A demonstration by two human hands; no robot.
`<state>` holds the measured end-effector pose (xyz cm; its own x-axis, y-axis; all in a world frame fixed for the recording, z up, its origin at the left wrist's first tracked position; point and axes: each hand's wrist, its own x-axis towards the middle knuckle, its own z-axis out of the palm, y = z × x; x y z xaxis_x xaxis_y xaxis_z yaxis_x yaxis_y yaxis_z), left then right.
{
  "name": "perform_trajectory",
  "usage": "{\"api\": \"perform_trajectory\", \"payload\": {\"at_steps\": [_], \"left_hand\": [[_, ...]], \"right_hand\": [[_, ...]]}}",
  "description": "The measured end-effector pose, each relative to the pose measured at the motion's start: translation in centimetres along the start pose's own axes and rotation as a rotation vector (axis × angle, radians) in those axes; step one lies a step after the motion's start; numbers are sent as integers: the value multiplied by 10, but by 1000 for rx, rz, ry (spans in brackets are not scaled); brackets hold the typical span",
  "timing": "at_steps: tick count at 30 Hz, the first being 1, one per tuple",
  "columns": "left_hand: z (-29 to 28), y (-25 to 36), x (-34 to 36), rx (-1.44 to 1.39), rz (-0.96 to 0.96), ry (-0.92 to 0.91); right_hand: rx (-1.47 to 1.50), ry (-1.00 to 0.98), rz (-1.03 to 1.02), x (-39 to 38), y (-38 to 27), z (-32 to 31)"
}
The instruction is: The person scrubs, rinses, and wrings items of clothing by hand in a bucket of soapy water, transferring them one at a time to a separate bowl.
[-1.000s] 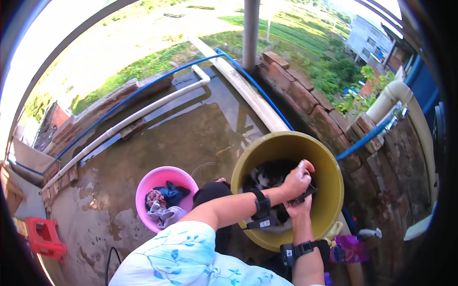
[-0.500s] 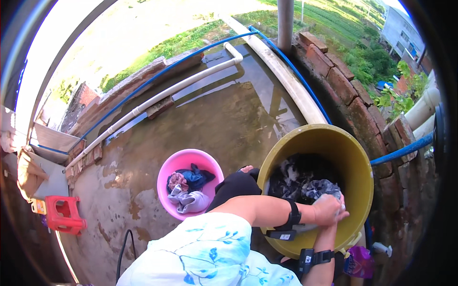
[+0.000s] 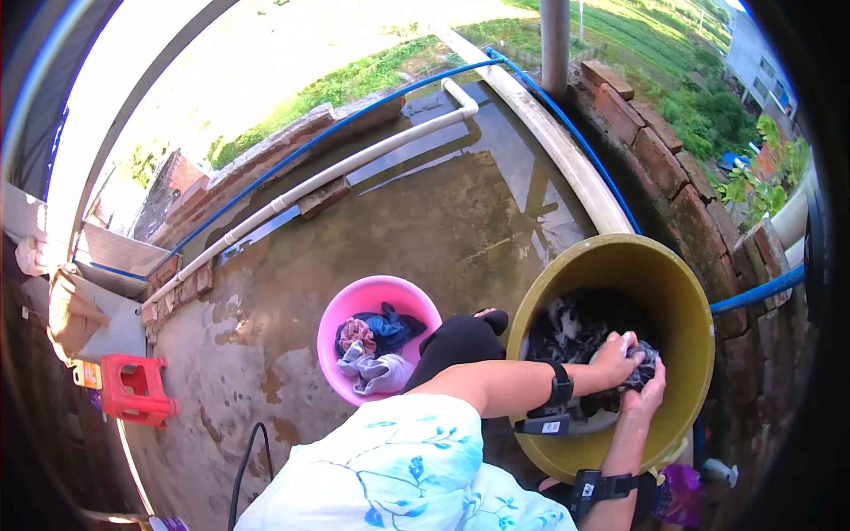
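Over a big olive-yellow tub [image 3: 691,341], both my hands are closed on a dark, sudsy wet cloth [image 3: 640,372]. My left hand [image 3: 613,361] grips it from the left with bent fingers. At its right and lower side, my right hand [image 3: 649,395] curls round it. Beneath them, more dark laundry [image 3: 575,317] with white foam lies in the tub. What exact garment I hold cannot be made out. Left of the tub is a pink basin [image 3: 335,311], with a grey-lilac cloth [image 3: 376,372], a dark blue cloth [image 3: 394,328] and a dusty pink bunched cloth [image 3: 358,334] inside.
A red plastic stool [image 3: 137,389] stands at the left. White pipe [image 3: 354,162] and blue hose [image 3: 567,124] run across the wet concrete floor [image 3: 372,234]. A brick wall [image 3: 660,159] borders the right side. A purple bag [image 3: 679,496] lies below the tub.
My hands, bunched together before, are now farther apart with the cloth showing between them, a little higher in the tub. The whole view has shifted slightly.
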<state>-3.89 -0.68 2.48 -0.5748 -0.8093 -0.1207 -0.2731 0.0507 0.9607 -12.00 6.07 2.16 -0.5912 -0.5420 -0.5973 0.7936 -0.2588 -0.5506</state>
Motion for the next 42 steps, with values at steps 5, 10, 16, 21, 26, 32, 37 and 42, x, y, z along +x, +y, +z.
{"api": "perform_trajectory", "payload": {"at_steps": [5, 10, 16, 21, 26, 32, 37, 42], "left_hand": [[-32, 22, 34, -196, 87, 211], [15, 22, -38, 438, 660, -263], [18, -13, 9, 624, 352, 265], [2, 31, -31, 323, 567, -244], [-8, 6, 22, 324, 366, -35], [-71, 31, 63, -198, -201, -79], [-67, 45, 63, -436, -378, -544], [-96, 58, 57, -569, -226, -810]], "right_hand": [[1, 164, 363, -24, 13, 26], [12, -649, 66, 11, 17, -48], [125, -376, 161, 10, 39, -6], [-38, -859, -21, 18, 14, -55], [61, -140, 48, -34, 28, 26], [-634, -171, -92, -44, -15, 51], [-1558, -176, -1025, -33, -11, 35], [-1053, -400, -350, -30, -17, 35]]}}
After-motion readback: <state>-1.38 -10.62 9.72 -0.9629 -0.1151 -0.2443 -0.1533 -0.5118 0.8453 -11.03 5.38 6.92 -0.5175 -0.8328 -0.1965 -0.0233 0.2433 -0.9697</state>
